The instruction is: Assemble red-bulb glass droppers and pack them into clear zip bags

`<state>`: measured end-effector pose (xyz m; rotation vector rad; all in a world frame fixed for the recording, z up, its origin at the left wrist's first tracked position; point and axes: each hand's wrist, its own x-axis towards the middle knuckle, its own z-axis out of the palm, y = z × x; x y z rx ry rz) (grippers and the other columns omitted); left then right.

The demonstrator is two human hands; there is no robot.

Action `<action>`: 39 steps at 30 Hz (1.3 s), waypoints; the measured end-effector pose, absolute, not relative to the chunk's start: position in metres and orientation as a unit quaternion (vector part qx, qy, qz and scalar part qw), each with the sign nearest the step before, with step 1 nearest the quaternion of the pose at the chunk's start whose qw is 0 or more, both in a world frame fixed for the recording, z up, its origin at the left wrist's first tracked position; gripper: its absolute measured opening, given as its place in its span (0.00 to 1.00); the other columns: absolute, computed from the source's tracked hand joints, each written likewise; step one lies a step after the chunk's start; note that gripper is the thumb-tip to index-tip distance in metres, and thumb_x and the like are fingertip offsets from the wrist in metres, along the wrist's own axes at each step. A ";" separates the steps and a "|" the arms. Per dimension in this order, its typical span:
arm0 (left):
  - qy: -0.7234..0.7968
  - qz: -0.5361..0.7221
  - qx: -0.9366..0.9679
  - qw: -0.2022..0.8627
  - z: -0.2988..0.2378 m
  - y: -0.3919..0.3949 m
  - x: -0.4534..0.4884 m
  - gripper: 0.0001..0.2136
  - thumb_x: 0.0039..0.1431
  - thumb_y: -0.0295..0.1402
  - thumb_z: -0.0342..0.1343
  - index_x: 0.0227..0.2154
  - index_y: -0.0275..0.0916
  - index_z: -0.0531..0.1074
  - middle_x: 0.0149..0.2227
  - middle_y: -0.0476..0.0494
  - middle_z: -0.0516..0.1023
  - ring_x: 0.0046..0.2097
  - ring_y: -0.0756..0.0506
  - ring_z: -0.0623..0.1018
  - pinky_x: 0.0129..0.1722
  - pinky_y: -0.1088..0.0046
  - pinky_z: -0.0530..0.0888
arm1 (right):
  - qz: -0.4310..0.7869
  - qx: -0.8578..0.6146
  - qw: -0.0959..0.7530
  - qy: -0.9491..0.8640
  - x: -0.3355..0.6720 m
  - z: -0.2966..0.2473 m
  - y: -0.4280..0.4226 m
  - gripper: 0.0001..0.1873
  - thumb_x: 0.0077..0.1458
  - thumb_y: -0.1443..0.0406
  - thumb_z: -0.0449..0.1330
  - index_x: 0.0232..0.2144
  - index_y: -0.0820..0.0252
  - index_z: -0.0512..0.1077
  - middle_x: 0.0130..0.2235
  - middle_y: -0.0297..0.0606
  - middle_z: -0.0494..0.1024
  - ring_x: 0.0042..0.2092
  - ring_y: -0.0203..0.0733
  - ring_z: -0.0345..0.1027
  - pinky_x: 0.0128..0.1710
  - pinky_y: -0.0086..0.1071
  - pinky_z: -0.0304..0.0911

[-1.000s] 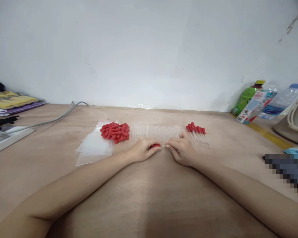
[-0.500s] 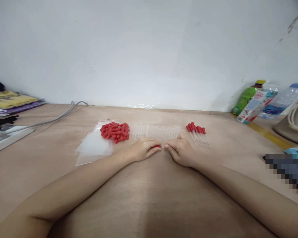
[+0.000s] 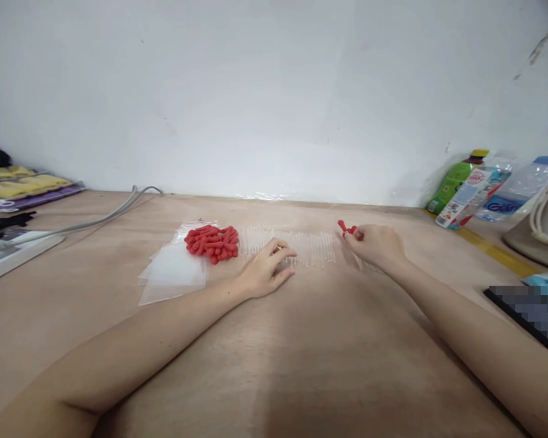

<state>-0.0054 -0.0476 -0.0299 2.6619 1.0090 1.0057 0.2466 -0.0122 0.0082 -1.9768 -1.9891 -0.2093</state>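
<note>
My left hand rests on the table with its fingers apart and nothing between them. Just beyond it lies a row of clear thin glass tubes. To its left is a heap of red rubber bulbs. My right hand is over the group of red-bulbed droppers at the right, its thumb and fingers pinched on a dropper. Red bulbs stick out left of those fingertips. Most of the group is hidden under the hand, with a few glass tips showing below.
Clear plastic bags lie left of the bulb heap. A power strip with a grey cable is at far left, near yellow packs. Bottles, a carton, a bag and a blurred dark device are at right.
My right hand has moved away from my left, rightward to the assembled droppers. My left hand has opened, and the red bulb it held is out of its fingers.
</note>
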 end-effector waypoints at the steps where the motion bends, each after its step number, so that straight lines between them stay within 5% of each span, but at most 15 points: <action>1: 0.334 0.330 0.881 0.064 -0.030 -0.047 -0.005 0.12 0.55 0.32 0.50 0.43 0.39 0.65 0.43 0.42 0.63 0.34 0.50 0.68 0.34 0.73 0.70 | -0.067 -0.702 0.156 -0.692 0.248 0.004 -0.009 0.19 0.51 0.57 0.48 0.17 0.58 0.69 0.22 0.39 0.73 0.27 0.43 0.64 0.32 0.35 0.47; 10: 0.344 0.314 0.882 0.069 -0.032 -0.047 -0.005 0.08 0.56 0.32 0.50 0.37 0.38 0.69 0.41 0.44 0.63 0.27 0.55 0.66 0.29 0.75 0.68 | -0.101 -0.702 0.091 -0.699 0.246 -0.017 -0.004 0.18 0.50 0.60 0.47 0.17 0.61 0.68 0.25 0.43 0.73 0.30 0.46 0.65 0.36 0.40 0.47; 15: 0.349 0.310 0.882 0.072 -0.032 -0.047 -0.005 0.08 0.56 0.33 0.49 0.36 0.38 0.69 0.40 0.44 0.64 0.26 0.55 0.66 0.29 0.75 0.68 | -0.118 -0.694 0.122 -0.699 0.244 -0.018 -0.006 0.18 0.51 0.59 0.45 0.19 0.61 0.68 0.23 0.41 0.72 0.28 0.43 0.65 0.37 0.40 0.46; 20: 0.354 0.306 0.881 0.072 -0.031 -0.047 -0.004 0.07 0.55 0.33 0.50 0.36 0.38 0.70 0.39 0.44 0.65 0.28 0.54 0.67 0.29 0.75 0.68 | -0.104 -0.675 0.168 -0.711 0.230 -0.021 -0.008 0.18 0.51 0.57 0.46 0.19 0.59 0.68 0.21 0.39 0.71 0.27 0.43 0.63 0.37 0.41 0.46; 35: 0.379 0.313 0.871 0.008 -0.024 -0.044 -0.004 0.08 0.55 0.34 0.50 0.34 0.36 0.69 0.36 0.42 0.65 0.38 0.47 0.69 0.38 0.70 0.68 | -0.032 -0.703 0.114 -0.701 0.219 -0.017 -0.005 0.15 0.48 0.63 0.46 0.16 0.60 0.66 0.25 0.43 0.71 0.35 0.49 0.64 0.37 0.42 0.48; 39: 0.428 0.202 0.881 0.009 0.011 -0.031 -0.034 0.09 0.53 0.36 0.51 0.30 0.36 0.71 0.33 0.43 0.68 0.34 0.47 0.70 0.35 0.71 0.67 | -0.065 -0.698 0.124 -0.702 0.220 -0.021 -0.005 0.15 0.49 0.63 0.46 0.18 0.61 0.67 0.25 0.44 0.71 0.33 0.49 0.64 0.37 0.41 0.47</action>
